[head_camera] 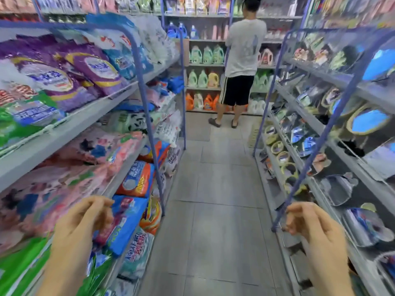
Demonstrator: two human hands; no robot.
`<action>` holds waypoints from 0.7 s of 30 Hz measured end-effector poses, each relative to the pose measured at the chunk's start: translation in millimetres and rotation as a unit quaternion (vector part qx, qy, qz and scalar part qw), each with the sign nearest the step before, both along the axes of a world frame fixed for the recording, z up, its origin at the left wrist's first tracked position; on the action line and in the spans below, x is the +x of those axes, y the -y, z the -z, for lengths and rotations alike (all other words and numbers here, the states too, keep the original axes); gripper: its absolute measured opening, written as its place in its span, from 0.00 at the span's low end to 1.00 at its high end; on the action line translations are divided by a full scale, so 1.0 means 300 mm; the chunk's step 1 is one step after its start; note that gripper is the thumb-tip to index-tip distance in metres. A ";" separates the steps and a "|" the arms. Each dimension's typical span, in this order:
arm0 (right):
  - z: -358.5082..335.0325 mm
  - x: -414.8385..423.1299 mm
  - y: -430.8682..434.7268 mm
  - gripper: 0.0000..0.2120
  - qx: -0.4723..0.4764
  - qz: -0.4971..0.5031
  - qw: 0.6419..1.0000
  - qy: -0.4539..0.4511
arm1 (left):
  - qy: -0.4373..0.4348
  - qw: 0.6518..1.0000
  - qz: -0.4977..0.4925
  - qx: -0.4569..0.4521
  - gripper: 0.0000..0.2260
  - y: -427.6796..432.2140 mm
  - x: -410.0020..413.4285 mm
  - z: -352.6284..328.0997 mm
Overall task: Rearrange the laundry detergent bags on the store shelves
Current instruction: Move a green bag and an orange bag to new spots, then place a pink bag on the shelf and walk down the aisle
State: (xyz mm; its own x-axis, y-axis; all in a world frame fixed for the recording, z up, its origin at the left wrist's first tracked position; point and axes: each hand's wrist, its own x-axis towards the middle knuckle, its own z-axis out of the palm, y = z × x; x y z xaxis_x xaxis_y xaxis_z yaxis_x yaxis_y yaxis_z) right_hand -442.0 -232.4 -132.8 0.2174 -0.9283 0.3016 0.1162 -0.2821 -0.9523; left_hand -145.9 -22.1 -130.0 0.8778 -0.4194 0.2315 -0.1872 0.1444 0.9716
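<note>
Both hands hover low in the aisle, fingers loosely curled and holding nothing: the left hand (83,221) in front of a blue bag (126,223), the right hand (310,225) beside the mirror rack (342,150). A person (241,60) stands at the aisle's far end. Purple, pink, green and orange detergent bags (92,71) lie crowded and overlapping on the left shelves (70,122)

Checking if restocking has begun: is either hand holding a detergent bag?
No, the left hand and the right hand both show loosely curled fingers with nothing in them.
</note>
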 end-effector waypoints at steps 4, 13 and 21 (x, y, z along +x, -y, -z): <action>0.042 0.113 0.250 0.15 0.003 0.014 1.000 -0.005 | 0.005 1.000 0.012 0.006 0.17 0.249 0.122 0.013; 0.005 0.445 0.988 0.21 -0.033 -0.045 0.998 -0.012 | 0.008 0.998 -0.061 -0.011 0.18 0.842 0.357 0.019; 0.009 0.819 1.442 0.15 -0.020 -0.120 0.992 -0.031 | -0.016 0.987 -0.157 0.008 0.13 1.129 0.620 0.081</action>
